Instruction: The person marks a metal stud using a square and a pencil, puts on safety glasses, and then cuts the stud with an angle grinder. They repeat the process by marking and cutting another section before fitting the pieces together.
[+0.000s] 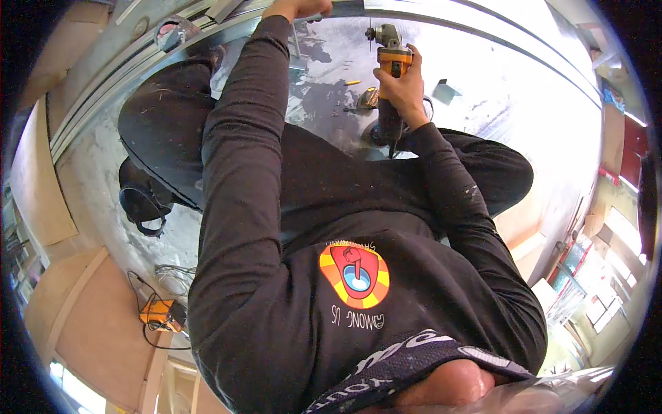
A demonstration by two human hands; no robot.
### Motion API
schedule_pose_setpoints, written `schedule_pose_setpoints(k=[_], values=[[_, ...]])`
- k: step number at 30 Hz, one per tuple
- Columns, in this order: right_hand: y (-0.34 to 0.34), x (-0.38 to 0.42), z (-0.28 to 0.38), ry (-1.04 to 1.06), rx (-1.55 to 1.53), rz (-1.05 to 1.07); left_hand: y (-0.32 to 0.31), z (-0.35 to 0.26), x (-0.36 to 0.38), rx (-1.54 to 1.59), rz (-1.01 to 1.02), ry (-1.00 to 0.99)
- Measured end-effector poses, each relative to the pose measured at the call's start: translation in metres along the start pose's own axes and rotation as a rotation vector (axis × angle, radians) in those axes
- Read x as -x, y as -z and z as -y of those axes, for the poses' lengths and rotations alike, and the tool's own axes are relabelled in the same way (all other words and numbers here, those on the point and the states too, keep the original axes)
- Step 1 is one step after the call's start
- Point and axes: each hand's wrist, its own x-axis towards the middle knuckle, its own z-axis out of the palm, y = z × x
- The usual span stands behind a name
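Observation:
My right hand (403, 86) is wrapped round the body of a yellow and black angle grinder (393, 65). The grinder stands nearly upright in front of my lap, its thin disc (370, 34) seen edge-on at the upper left of its head. At the top edge of the view, my left hand (296, 8) is closed on a long metal bar (348, 8); part of this hand is cut off. Below it is a small grey metal piece (298, 63). On the floor between my hands lie a yellow pencil-like stick (353, 83) and what looks like a tape measure (369, 99).
Long metal profiles (89, 103) run along the top and left. A short metal offcut (447, 91) lies on the floor right of the grinder. Behind me on the left are an orange and black device (162, 315) with a cable and a coil of wire (176, 278).

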Motion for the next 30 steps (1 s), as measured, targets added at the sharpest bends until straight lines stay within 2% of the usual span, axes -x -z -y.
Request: schedule_pose_setpoints(k=[7, 9, 12, 18, 21, 22, 24, 28, 30], values=[[-0.009, -0.011, -0.009, 0.148, 0.022, -0.047, -0.015, 0.015, -0.013, -0.121, -0.044, -0.015], [-0.005, -0.009, 0.004, 0.128, 0.012, -0.04, -0.03, 0.045, -0.044, -0.292, -0.082, -0.255], [-0.001, -0.005, 0.021, 0.102, 0.001, -0.043, -0.021, 0.027, -0.027, -0.246, -0.031, -0.133], [-0.01, -0.005, -0.001, 0.113, 0.055, -0.066, -0.018, 0.022, -0.016, -0.243, -0.092, -0.117], [-0.009, -0.001, -0.011, -0.012, 0.142, 0.056, -0.017, 0.038, -0.036, -0.251, -0.147, -0.181], [-0.011, 0.0, -0.017, 0.015, 0.144, 0.073, -0.015, 0.04, -0.037, -0.257, -0.148, -0.189], [-0.016, 0.002, -0.027, 0.034, 0.091, 0.057, -0.01, 0.046, -0.038, -0.28, -0.171, -0.278], [-0.013, -0.004, -0.025, -0.03, 0.043, 0.05, -0.008, 0.057, -0.032, -0.257, -0.291, -0.216], [-0.011, -0.01, -0.026, -0.024, 0.076, -0.016, -0.01, 0.06, -0.021, -0.252, -0.294, -0.269]])
